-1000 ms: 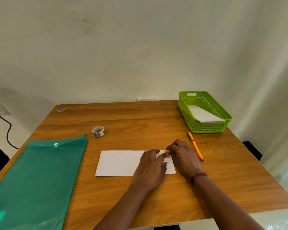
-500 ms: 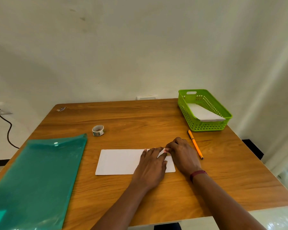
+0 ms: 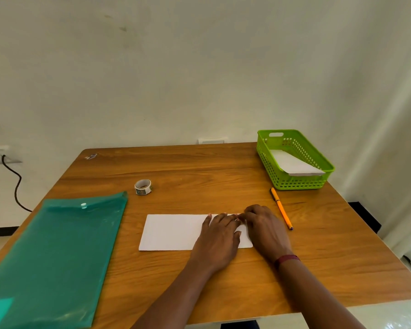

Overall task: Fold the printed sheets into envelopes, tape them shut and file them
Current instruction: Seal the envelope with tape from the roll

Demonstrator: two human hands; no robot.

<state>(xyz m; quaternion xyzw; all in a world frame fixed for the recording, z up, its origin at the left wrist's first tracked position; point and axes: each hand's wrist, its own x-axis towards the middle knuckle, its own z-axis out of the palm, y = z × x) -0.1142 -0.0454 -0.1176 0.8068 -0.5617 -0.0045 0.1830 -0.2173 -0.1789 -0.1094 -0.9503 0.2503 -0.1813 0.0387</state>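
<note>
White sheet [image 3: 173, 231], on worktop [image 3: 199, 172]: my left hand [image 3: 220, 236] flat upon its right half; my right hand [image 3: 265, 230] curled at far-right corner, grip indiscernible.

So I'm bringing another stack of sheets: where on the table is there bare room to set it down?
Free: the back strip of the table between tape roll and green basket, and the near right corner, beyond pen and right hand. Crowded: the left, under the teal folder, and the centre, where the left hand presses the white sheet.
</note>
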